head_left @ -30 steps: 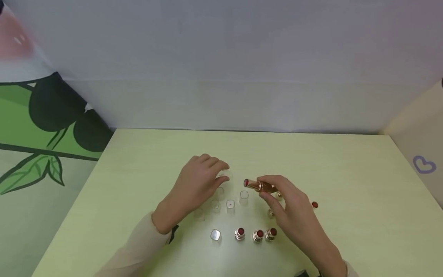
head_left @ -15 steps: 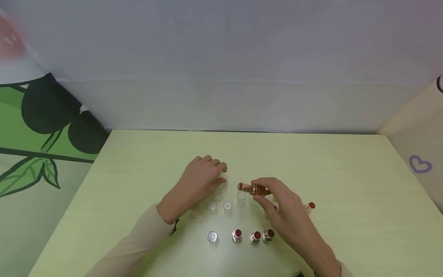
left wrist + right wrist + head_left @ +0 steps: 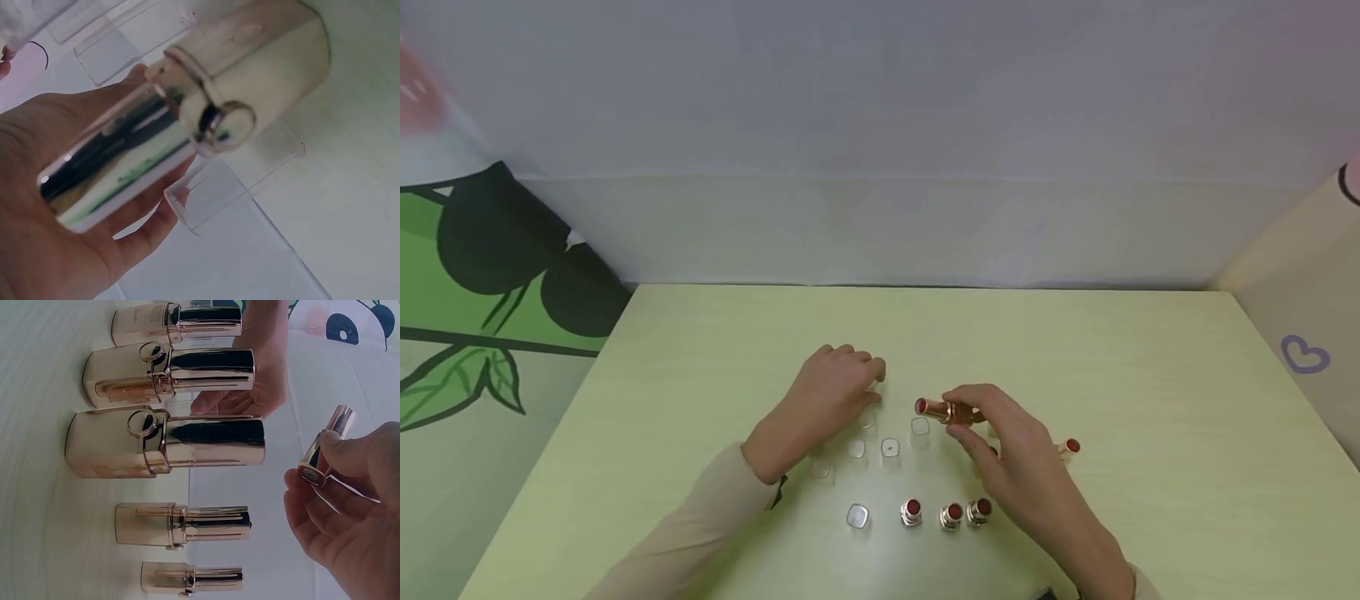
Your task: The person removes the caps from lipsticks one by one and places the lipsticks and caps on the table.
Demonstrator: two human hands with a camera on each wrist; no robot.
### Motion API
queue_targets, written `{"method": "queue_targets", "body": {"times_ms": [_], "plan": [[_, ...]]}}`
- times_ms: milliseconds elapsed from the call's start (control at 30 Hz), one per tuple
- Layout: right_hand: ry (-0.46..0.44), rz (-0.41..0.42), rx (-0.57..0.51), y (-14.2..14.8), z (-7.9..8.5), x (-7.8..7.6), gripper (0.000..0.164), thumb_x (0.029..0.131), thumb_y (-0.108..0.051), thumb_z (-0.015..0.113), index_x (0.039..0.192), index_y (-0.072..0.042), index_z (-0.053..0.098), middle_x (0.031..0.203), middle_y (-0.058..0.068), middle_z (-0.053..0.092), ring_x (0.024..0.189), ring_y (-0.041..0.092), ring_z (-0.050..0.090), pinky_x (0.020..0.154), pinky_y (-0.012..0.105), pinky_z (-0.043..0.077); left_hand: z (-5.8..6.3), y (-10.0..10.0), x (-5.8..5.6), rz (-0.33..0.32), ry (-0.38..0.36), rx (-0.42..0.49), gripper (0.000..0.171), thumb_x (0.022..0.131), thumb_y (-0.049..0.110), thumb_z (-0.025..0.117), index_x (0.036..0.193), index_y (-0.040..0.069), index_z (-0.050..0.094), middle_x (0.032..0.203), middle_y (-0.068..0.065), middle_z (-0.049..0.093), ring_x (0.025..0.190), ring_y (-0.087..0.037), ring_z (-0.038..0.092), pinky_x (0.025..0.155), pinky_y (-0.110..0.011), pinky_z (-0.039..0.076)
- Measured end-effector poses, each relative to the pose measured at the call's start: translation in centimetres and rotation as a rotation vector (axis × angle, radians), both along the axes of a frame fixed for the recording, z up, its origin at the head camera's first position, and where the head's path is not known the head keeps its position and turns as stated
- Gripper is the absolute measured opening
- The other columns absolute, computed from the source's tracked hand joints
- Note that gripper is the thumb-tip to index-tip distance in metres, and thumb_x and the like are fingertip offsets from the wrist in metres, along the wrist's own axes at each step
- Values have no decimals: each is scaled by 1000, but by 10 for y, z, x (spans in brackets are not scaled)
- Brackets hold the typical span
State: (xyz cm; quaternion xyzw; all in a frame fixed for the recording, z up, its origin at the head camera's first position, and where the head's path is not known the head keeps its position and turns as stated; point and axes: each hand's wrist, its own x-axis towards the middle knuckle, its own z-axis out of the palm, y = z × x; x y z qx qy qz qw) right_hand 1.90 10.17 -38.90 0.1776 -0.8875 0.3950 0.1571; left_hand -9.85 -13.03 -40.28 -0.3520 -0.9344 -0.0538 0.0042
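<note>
My right hand (image 3: 1022, 454) pinches an uncapped gold lipstick (image 3: 953, 412) between thumb and fingers above the table, its red tip pointing left. In the right wrist view, this lipstick (image 3: 317, 461) is tilted, with the square base towards the camera. My left hand (image 3: 823, 400) pinches a clear cap (image 3: 234, 187) low at the table; its fingers hide most of it in the head view. Several clear caps stand beside that hand, including one cap (image 3: 920, 431) just below the held lipstick. A large uncapped lipstick (image 3: 262, 56) covers part of the left hand in the left wrist view.
Three uncapped lipsticks (image 3: 951, 515) stand in the front row, with a cap (image 3: 858, 516) to their left. Another lipstick (image 3: 1069, 449) stands right of the right hand. The pale table (image 3: 737, 325) meets a white back wall (image 3: 880, 225).
The left fingers and thumb have closed together at the clear cap. The right hand has moved slightly left and down with the lipstick. The whole head view has shifted a little.
</note>
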Motion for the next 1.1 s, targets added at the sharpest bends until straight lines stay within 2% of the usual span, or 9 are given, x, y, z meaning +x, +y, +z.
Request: {"method": "queue_targets", "body": {"times_ms": [133,333,533,733,900,1100], "plan": [[-2,2,-4,0,1,0,46,88,3,80,126,-18,64,116,-15,70,100,5,69,80,21,58,0,0,0,6,-17,-5,21,87,24,86,102,17,75,95,2,77,86,-22,68,73,-35,52],[13,-23,10,2,1,-1,44,88,-1,81,125,-20,66,119,-15,69,102,6,69,88,23,60,-1,2,0,-5,-20,-2,21,87,23,86,103,17,75,96,1,76,86,-22,68,73,-35,53],[54,-53,3,7,2,-3,45,86,0,83,123,-21,67,117,-15,68,101,6,67,90,17,57,0,2,-1,-5,-39,-5,21,87,23,86,104,16,75,96,1,76,86,-23,68,73,-36,53],[69,-112,-9,17,7,-6,43,85,3,83,120,-17,68,113,-12,68,96,7,69,89,12,54,-3,1,-2,-8,-32,3,22,86,23,87,102,16,75,95,1,75,84,-23,68,71,-36,53],[83,-163,-17,27,9,-10,43,84,5,83,120,-14,68,113,-9,68,99,10,70,94,9,52,-3,-2,-3,-9,-27,11,21,85,22,87,102,16,75,94,2,75,83,-22,69,71,-36,52],[16,-229,-12,39,6,-14,36,90,4,77,121,-8,64,118,-4,68,102,18,73,96,5,48,-5,-7,-4,-9,-14,21,23,84,21,88,102,16,76,94,2,76,83,-22,70,69,-35,52]]}}
